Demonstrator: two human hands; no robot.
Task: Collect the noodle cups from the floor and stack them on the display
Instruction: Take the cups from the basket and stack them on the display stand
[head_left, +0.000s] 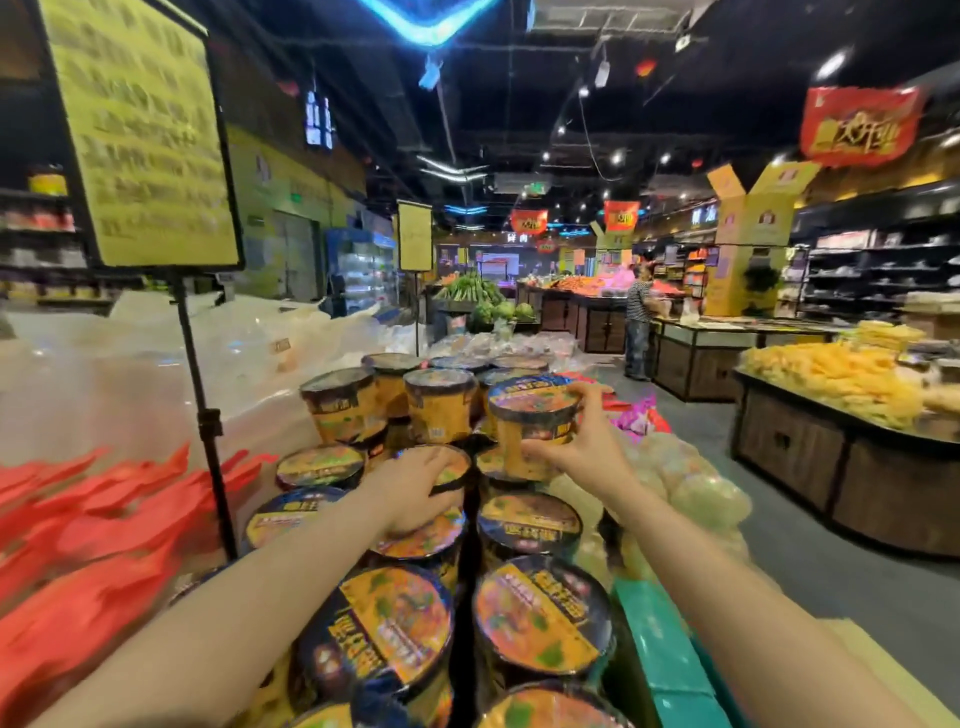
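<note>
Supermarket aisle with a display (660, 654) of stacked noodle cups, both hands on it.

Each cup is yellow-orange with a dark rim and a printed foil lid showing noodles. Right hand (584, 441) grasps one noodle cup (530, 423) from its side, thumb under near the base and fingers curled over the lid edge; it stands upright on the upper row. Left hand (415, 488), just beside and lower, lies curled over the lid of a lower cup (449, 475).

cups (540, 613) stacked in the middle | sign stand (200, 395) to their left | bags (78, 525) left of the stand
</note>
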